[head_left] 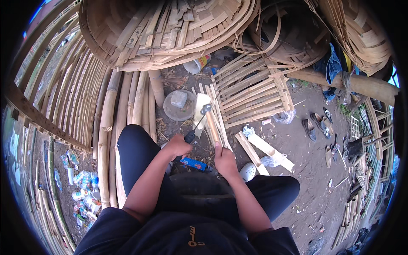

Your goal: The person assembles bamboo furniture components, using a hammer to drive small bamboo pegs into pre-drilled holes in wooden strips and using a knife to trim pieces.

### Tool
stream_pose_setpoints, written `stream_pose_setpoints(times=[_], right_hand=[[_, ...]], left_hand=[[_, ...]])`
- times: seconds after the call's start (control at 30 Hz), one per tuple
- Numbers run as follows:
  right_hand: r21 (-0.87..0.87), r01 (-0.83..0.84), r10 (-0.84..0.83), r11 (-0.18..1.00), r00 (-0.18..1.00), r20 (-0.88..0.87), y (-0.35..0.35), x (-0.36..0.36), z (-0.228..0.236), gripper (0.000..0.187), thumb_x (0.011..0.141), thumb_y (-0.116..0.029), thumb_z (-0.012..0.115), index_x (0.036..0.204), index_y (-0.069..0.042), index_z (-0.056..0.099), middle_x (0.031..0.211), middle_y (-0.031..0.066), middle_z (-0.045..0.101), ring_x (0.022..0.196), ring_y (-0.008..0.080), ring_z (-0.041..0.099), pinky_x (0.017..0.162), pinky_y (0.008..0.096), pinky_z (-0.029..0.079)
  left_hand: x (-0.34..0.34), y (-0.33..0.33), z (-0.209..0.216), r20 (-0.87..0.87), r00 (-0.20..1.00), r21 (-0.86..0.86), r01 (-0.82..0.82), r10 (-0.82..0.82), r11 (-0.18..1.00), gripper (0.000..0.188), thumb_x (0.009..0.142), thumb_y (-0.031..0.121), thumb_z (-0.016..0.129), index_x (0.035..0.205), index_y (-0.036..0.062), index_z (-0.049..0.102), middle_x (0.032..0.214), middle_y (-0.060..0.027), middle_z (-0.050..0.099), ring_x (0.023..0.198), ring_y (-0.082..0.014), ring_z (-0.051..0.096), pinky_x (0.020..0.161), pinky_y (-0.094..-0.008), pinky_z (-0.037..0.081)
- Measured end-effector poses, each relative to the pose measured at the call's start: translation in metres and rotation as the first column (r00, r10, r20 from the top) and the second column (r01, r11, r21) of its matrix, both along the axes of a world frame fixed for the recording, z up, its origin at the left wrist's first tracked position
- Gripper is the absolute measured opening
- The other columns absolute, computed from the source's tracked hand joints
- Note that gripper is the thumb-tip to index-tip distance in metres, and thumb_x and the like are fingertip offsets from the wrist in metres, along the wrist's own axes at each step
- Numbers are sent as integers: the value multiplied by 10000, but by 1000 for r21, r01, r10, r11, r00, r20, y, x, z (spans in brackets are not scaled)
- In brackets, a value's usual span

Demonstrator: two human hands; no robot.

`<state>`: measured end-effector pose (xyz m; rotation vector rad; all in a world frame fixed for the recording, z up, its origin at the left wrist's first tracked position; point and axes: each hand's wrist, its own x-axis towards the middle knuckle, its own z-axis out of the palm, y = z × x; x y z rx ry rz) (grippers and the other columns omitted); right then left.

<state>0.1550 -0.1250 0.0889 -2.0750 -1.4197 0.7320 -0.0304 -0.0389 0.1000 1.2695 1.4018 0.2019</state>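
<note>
Two bare hands work low in the head view, above the person's dark-trousered knees. The left hand (177, 146) is closed around the dark handle of a slim metal hammer (198, 122), whose shaft slants up and to the right so that its small grey head hangs over a pale flat wooden block (201, 108) on the dirt ground. The right hand (224, 160) is clamped on the near end of a bundle of narrow tan bamboo slats (214, 123), which runs away from the person just beside the hammer shaft. The hands sit near each other but apart.

Between them, lower down, lies a small blue packet (193, 163). Beyond the block stands a round translucent plastic bowl (179, 105) with a pale lump inside. To the right of the slats rests a flat lattice panel of woven bamboo strips (255, 93). Thick bamboo poles (106, 140) lie along the left side, and large woven bamboo baskets (165, 29) are stacked at the top. Several sandals (316, 123) lie on the bare earth well off to the right.
</note>
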Motion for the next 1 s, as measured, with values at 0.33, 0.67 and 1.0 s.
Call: stream_pose_setpoints(times=[0.33, 0.67, 1.0], right_hand=[[466, 142, 92, 873, 892, -443, 1, -6, 98, 528, 1019, -401, 388, 627, -49, 422, 523, -27, 376, 468, 71, 359, 450, 265, 282], [175, 36, -8, 984, 987, -162, -21, 11, 37, 521, 995, -371, 472, 692, 44, 556, 541, 72, 489, 528, 121, 432, 516, 337, 390], [425, -47, 61, 904, 998, -19, 52, 61, 10, 517, 1003, -313, 416, 683, 73, 538, 577, 210, 552, 532, 404, 541, 550, 462, 433]], left_hand=[[-21, -3, -32, 89, 996, -15, -1, 3, 1000, 122, 673, 49, 614, 617, -58, 602, 557, -131, 591, 438, -200, 550, 420, -342, 405], [-18, -2, -24, -27, 997, 14, 78, -77, 997, 180, 677, 99, 668, 638, -59, 591, 554, -113, 589, 433, -177, 549, 431, -334, 419], [-33, 8, -30, 84, 996, -71, 44, -38, 997, 118, 678, 31, 644, 620, -36, 567, 548, -86, 553, 424, -157, 513, 393, -302, 373]])
